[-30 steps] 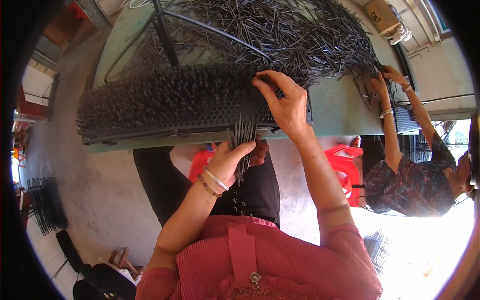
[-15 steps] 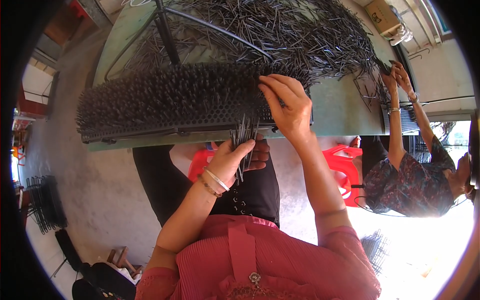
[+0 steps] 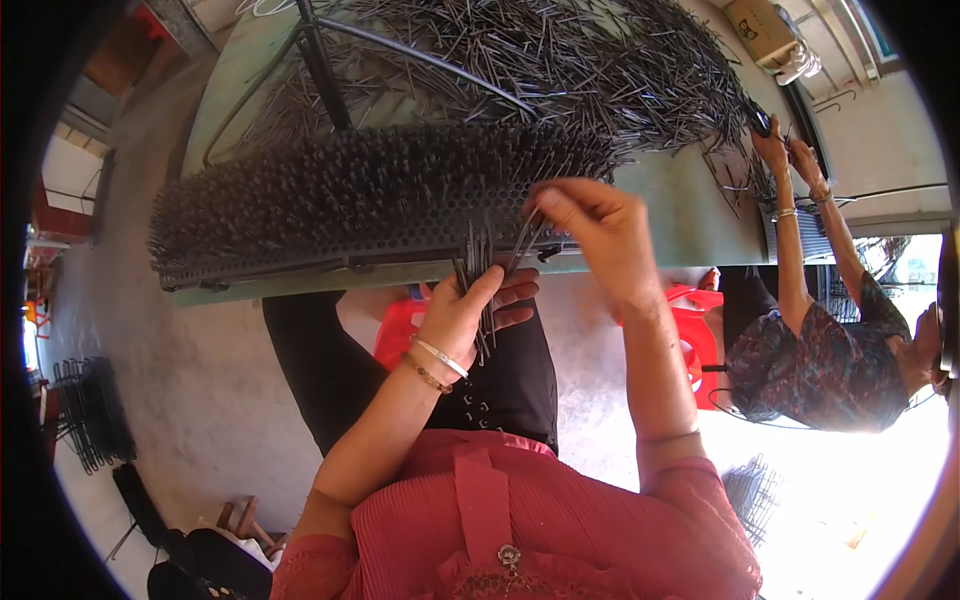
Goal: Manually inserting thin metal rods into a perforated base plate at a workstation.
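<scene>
While clasping rods (image 3: pixel 479 245) in curled left hand (image 3: pixel 455 315) | pinched more in right hand (image 3: pixel 608 232) | apparently filled most of rack (image 3: pixel 300 269), with near-edge holes (image 3: pixel 425 237) left bare

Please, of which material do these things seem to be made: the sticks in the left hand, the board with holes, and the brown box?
Sticks: probably metal, perhaps stiff plastic; dark, thin and straight, with a slight shine.
Board: painted metal or hard plastic, unclear which; dark, with neat rows of round holes.
Box: likely cardboard; matt brown, flat-sided, printed.
</scene>
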Demonstrator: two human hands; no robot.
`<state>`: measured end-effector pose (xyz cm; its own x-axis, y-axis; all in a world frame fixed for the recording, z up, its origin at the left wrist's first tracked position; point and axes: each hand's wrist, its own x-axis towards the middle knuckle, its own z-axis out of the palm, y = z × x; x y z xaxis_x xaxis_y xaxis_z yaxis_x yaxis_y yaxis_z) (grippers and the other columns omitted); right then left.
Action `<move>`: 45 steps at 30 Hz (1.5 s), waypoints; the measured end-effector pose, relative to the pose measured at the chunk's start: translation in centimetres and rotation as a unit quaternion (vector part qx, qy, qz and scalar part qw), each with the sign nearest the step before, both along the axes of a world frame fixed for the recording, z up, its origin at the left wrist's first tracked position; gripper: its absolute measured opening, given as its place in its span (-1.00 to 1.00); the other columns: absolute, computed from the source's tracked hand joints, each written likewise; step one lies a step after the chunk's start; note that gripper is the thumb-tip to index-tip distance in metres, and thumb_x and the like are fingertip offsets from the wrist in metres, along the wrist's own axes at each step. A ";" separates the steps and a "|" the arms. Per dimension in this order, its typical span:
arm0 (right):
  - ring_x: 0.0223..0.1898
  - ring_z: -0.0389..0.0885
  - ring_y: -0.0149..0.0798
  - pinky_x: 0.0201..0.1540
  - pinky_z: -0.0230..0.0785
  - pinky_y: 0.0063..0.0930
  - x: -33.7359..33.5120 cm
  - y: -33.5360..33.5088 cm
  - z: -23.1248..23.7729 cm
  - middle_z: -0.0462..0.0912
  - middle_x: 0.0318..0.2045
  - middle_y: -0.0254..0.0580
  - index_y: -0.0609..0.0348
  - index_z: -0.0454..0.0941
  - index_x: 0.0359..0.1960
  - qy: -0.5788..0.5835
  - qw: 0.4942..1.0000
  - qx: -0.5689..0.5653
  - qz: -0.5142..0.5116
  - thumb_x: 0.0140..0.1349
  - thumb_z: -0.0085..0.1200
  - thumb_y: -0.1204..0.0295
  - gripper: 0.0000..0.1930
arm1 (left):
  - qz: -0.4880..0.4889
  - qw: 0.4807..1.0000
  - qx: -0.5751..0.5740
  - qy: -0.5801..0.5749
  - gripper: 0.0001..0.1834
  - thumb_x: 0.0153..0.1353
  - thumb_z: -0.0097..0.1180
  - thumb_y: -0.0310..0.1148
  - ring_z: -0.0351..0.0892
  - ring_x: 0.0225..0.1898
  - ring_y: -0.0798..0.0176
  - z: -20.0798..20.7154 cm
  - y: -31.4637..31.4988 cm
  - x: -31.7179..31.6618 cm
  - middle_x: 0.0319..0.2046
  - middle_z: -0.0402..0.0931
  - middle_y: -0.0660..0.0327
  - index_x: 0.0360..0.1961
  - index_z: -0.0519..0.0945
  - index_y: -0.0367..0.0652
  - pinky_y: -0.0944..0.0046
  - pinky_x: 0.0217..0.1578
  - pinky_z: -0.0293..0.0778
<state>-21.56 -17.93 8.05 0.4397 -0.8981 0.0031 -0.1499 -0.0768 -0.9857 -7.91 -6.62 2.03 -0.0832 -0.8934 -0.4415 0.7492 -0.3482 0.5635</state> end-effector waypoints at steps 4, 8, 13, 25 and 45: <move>-0.28 0.59 -0.49 -0.19 0.41 -0.64 0.5 -1.9 0.8 0.68 -0.35 -0.21 0.35 0.61 -0.22 -0.024 0.990 -0.115 -0.074 0.24 0.08 0.48 -0.82 | -0.023 1.000 -0.004 0.014 -0.68 0.31 -0.02 -0.30 0.60 -0.17 0.14 0.1 -0.2 0.1 -0.14 0.55 -0.02 0.00 0.44 -0.27 0.13 -0.15 0.57; -0.27 0.60 -0.47 -0.17 0.41 -0.61 0.6 -3.8 -0.3 0.69 -0.34 -0.20 0.30 0.62 -0.22 -0.001 0.977 -0.204 -0.058 0.23 0.10 0.47 -0.83 | -0.026 0.999 0.010 0.023 -0.68 0.31 -0.03 -0.33 0.60 -0.17 0.14 0.2 -0.5 -0.1 -0.14 0.55 -0.05 0.01 0.43 -0.30 0.16 -0.17 0.57; -0.27 0.61 -0.47 -0.17 0.40 -0.61 0.4 -4.5 -0.7 0.69 -0.34 -0.21 0.28 0.63 -0.23 0.001 0.976 -0.207 -0.064 0.22 0.11 0.47 -0.83 | -0.033 0.999 -0.004 0.023 -0.66 0.30 -0.04 -0.36 0.60 -0.17 0.13 0.2 -0.3 0.0 -0.13 0.54 -0.07 0.04 0.42 -0.32 0.16 -0.19 0.58; -0.28 0.62 -0.30 -0.16 0.37 -0.50 1.0 -3.7 -2.6 0.68 -0.34 -0.19 0.23 0.64 -0.23 0.057 0.959 -0.268 -0.068 0.15 0.16 0.48 -0.83 | -0.046 0.999 -0.012 0.027 -0.69 0.30 -0.07 -0.40 0.60 -0.14 0.07 0.0 -0.4 0.3 -0.12 0.53 -0.12 0.01 0.42 -0.36 0.14 -0.15 0.58; -0.24 0.55 -0.23 -0.18 0.35 -0.42 0.6 -0.9 -1.2 0.63 -0.25 -0.14 0.23 0.61 -0.17 0.103 0.939 -0.323 -0.049 0.14 0.15 0.45 -0.77 | -0.078 0.995 -0.062 0.000 -0.69 0.33 -0.10 -0.37 0.58 -0.11 0.07 0.0 -0.1 0.4 -0.10 0.52 -0.08 0.00 0.41 -0.36 0.14 -0.13 0.56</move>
<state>-20.92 -18.81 6.87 0.4058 -0.7741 0.4858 -0.3705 -0.6253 -0.6869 -7.47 -6.68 2.01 -0.2239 -0.9175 -0.3287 0.6913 -0.3872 0.6100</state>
